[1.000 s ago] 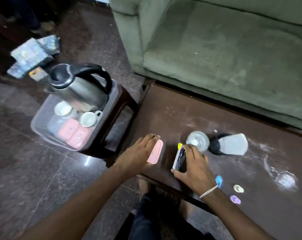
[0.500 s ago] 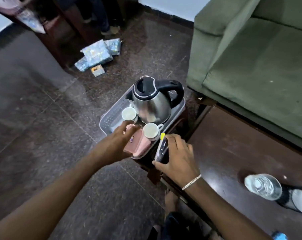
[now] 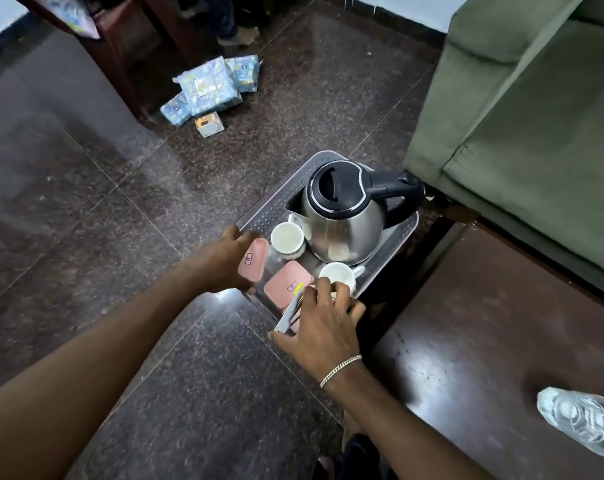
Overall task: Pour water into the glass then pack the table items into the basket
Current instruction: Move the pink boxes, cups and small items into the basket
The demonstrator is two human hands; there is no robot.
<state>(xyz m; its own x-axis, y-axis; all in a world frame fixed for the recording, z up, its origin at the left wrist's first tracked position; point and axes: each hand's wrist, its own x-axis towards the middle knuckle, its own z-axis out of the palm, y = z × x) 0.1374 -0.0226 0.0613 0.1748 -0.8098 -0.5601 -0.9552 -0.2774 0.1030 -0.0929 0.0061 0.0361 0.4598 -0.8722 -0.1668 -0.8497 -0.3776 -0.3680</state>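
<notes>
Single head view, looking steeply down and forward, close over basket (image 3: 394, 251) beside table (image 3: 484, 341)

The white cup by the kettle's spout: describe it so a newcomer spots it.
Beside the green sofa, a grey basket holds a steel kettle. The cup stands at the kettle's spout, beside the pink box in the left hand; the other white cup is by the right hand.

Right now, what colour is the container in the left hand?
Pink container; the head view shows it best.
</notes>
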